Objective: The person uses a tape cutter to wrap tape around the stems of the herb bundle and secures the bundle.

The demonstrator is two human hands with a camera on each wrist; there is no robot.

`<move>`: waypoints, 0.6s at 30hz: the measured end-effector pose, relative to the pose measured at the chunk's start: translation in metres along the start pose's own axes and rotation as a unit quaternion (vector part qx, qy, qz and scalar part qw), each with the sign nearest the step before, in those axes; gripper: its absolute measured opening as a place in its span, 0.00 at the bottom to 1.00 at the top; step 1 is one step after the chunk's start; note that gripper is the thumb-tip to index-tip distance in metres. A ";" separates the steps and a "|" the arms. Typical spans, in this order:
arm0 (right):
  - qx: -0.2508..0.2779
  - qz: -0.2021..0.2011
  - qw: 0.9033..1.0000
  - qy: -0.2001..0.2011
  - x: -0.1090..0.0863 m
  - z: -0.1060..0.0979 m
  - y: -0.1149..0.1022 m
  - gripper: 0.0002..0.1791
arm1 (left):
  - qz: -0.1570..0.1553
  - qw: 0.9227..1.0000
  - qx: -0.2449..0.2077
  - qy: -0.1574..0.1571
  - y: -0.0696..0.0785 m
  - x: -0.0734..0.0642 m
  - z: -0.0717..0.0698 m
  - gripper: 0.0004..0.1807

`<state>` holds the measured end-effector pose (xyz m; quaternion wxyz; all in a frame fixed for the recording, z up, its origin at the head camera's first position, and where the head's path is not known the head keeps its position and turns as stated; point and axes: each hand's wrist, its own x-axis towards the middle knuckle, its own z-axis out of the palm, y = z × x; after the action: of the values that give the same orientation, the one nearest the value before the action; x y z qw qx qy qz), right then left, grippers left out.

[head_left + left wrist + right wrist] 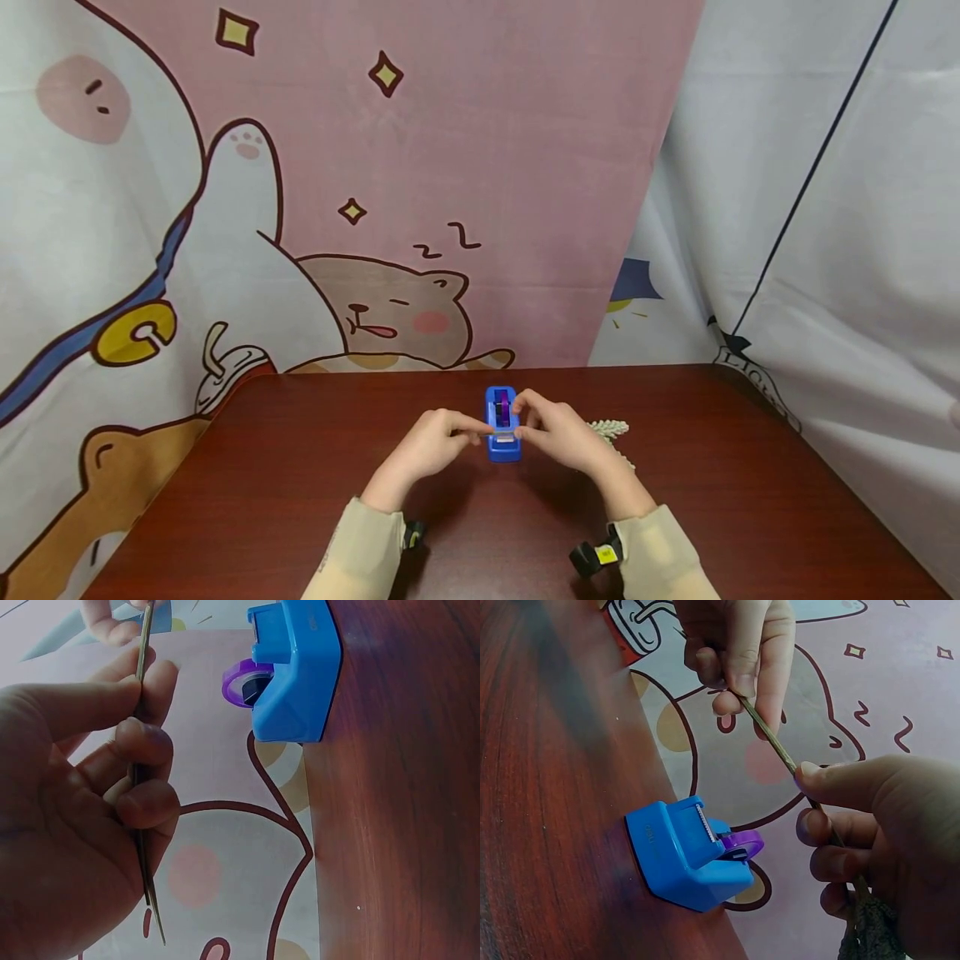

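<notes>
A thin greenish stem (771, 740) stretches between both hands. My left hand (437, 439) pinches its bare end with thumb and fingers, and the lower tip pokes out past the curled fingers in the left wrist view. Higher up, my right hand (567, 435) grips the same stem with its thumb against the fingers. Beyond that hand hangs the stem's leafy or flowered head (874, 930), pale in the head view and dark in the right wrist view. Just below the stem, in the head view, it overlaps a blue tape dispenser (504, 452) carrying a purple tape roll (742, 844).
The dispenser stands on a dark reddish-brown table (337, 450). Behind it hangs a pink and white cartoon cloth (525, 167). White fabric (862, 208) borders the right side. Dark wrist straps with cameras (596, 554) sit at both sleeves.
</notes>
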<state>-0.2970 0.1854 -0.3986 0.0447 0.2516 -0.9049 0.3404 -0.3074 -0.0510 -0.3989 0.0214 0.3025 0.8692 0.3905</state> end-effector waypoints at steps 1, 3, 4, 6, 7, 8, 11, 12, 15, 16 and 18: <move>-0.001 -0.001 1.000 0.000 0.000 0.000 0.000 0.12 | -0.001 1.000 -0.001 0.000 0.000 0.000 0.000 0.15; -0.003 -0.007 1.000 0.001 0.000 0.001 0.000 0.11 | -0.001 1.000 0.000 0.000 0.000 0.000 0.000 0.16; -0.004 -0.009 1.000 0.001 -0.001 0.001 0.000 0.10 | -0.001 1.000 0.000 0.001 0.000 0.000 0.000 0.16; -0.007 -0.014 1.000 0.002 -0.001 0.001 0.001 0.07 | 0.001 1.000 0.002 0.002 0.000 0.000 0.000 0.16; -0.010 -0.015 1.000 0.002 -0.001 0.001 0.001 0.05 | 0.002 1.000 0.004 0.003 0.000 0.000 0.000 0.16; -0.013 -0.015 1.000 0.001 -0.001 0.001 0.001 0.03 | 0.003 1.000 0.006 0.004 0.000 0.000 0.000 0.16; -0.025 -0.008 1.000 -0.003 -0.001 0.001 0.000 0.02 | 0.006 1.000 0.012 0.004 0.000 0.000 0.001 0.16; -0.028 -0.004 1.000 -0.006 -0.001 0.001 0.000 0.03 | 0.007 1.000 0.015 0.004 0.001 0.000 0.001 0.16; -0.036 0.006 0.999 -0.014 0.000 0.001 -0.002 0.05 | 0.006 1.000 0.019 0.004 0.000 0.000 0.001 0.16; -0.035 0.009 0.999 -0.016 0.000 0.002 -0.003 0.05 | 0.008 1.000 0.019 0.004 0.000 0.000 0.002 0.16; -0.036 0.013 0.999 -0.021 0.000 0.002 -0.003 0.04 | 0.009 1.000 0.015 0.003 0.000 0.000 0.002 0.15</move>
<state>-0.2952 0.1818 -0.3982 0.0302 0.2448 -0.9206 0.3028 -0.3069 -0.0498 -0.4007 0.0111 0.3090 0.8723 0.3788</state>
